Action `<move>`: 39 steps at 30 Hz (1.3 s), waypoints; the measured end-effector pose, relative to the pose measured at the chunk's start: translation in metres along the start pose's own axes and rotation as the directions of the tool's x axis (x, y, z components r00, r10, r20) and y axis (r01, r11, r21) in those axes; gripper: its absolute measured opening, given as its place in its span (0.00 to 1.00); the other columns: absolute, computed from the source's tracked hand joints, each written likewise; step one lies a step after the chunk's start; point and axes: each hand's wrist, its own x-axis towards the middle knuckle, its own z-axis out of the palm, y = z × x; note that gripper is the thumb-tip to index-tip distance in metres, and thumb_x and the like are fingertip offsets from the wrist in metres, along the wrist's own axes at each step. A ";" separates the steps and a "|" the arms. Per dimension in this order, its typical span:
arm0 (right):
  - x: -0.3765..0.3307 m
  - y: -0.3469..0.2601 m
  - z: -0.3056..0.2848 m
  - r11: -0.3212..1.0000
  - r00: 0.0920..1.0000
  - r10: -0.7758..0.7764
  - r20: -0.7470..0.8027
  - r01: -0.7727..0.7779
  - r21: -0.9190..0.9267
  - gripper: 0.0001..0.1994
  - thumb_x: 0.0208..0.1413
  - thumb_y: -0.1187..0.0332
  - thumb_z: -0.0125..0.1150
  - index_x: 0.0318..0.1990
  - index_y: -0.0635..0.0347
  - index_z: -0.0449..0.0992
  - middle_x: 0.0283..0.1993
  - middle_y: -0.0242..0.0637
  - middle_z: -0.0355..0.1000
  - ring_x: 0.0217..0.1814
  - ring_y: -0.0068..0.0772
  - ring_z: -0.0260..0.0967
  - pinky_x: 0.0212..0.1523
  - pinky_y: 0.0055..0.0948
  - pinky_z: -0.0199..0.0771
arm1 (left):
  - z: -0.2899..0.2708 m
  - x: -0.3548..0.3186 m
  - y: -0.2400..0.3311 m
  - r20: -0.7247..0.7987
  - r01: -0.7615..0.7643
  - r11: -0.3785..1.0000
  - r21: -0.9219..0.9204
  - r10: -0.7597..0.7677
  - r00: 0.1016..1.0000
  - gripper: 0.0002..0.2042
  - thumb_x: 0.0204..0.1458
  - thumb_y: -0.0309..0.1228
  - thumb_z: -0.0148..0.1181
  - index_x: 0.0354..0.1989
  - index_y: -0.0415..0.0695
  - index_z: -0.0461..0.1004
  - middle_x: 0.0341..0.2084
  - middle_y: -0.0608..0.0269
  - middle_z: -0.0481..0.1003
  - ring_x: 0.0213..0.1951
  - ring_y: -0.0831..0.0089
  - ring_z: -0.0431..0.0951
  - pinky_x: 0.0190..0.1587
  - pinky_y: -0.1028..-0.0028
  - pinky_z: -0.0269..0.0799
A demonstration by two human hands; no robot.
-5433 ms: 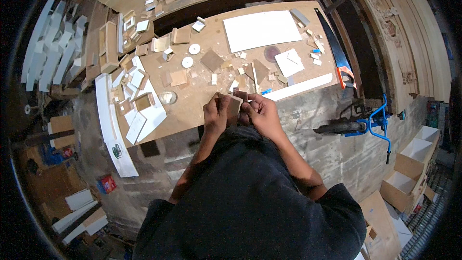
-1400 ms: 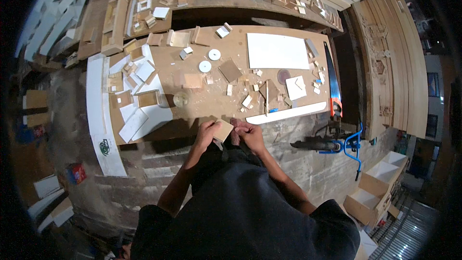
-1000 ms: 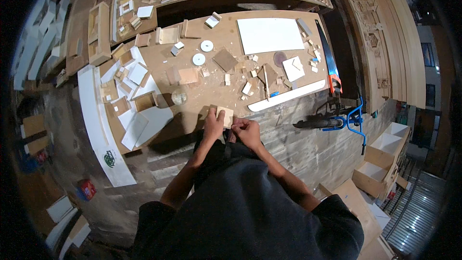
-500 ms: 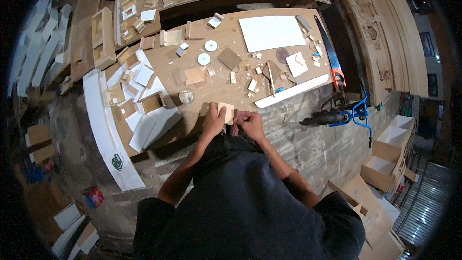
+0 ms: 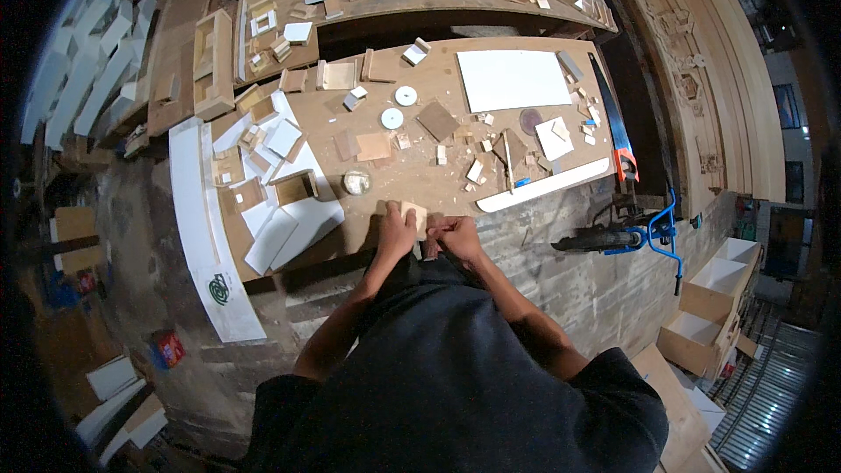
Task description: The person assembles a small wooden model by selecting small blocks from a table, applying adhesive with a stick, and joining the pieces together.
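Left hand (image 5: 396,234) fingers gripped small pale wood piece (image 5: 414,217) at near tabletop (image 5: 438,177) edge, steadying it; right hand (image 5: 455,236) fingers pinched closed beside it, apparently working its edge.

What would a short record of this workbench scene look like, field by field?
Setting: wooden workbench strewn with small wood and white board pieces
Left hand: holds a small pale wooden piece at the bench's near edge
Right hand: closed against the same piece, from the right
Nearby: round white discs, large white sheet, long white strip
Tools: handsaw along the bench's right edge; blue-framed tool on the floor to the right
Clothing: dark top
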 end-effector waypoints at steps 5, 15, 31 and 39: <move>-0.008 -0.018 -0.003 0.998 0.996 -0.032 -0.084 0.035 0.043 0.05 0.53 0.78 0.64 0.38 0.68 0.80 0.33 0.36 0.79 0.31 0.23 0.75 0.32 0.23 0.75 | -0.011 0.005 -0.021 0.250 0.290 0.925 -0.247 -0.229 0.941 0.20 0.61 0.38 0.53 0.52 0.35 0.63 0.35 0.41 0.78 0.34 0.51 0.82 0.31 0.57 0.79; 0.065 -0.018 -0.139 0.708 0.664 -0.540 -0.517 0.026 -0.706 0.12 0.51 0.65 0.68 0.41 0.60 0.81 0.32 0.47 0.80 0.35 0.44 0.80 0.38 0.37 0.77 | -0.039 -0.011 -0.038 0.469 0.472 0.323 -0.820 -0.092 0.878 0.20 0.59 0.37 0.54 0.58 0.42 0.68 0.44 0.57 0.78 0.40 0.63 0.82 0.38 0.65 0.80; 0.144 -0.071 -0.029 0.506 0.907 -0.204 -0.368 -0.224 -0.833 0.29 0.42 0.43 0.69 0.36 0.67 0.83 0.34 0.52 0.80 0.40 0.49 0.81 0.41 0.43 0.80 | 0.003 0.005 -0.053 0.340 0.394 0.703 -0.592 -0.226 0.913 0.14 0.61 0.35 0.60 0.46 0.37 0.68 0.35 0.58 0.75 0.33 0.71 0.80 0.35 0.68 0.83; 0.163 -0.051 -0.055 0.666 0.924 -0.150 -0.351 -0.167 -0.727 0.19 0.44 0.56 0.69 0.34 0.66 0.82 0.37 0.53 0.80 0.37 0.49 0.81 0.37 0.41 0.80 | 0.007 0.008 -0.053 0.278 0.378 0.687 -0.621 -0.258 0.925 0.13 0.61 0.33 0.58 0.45 0.35 0.69 0.35 0.57 0.76 0.28 0.71 0.81 0.30 0.71 0.82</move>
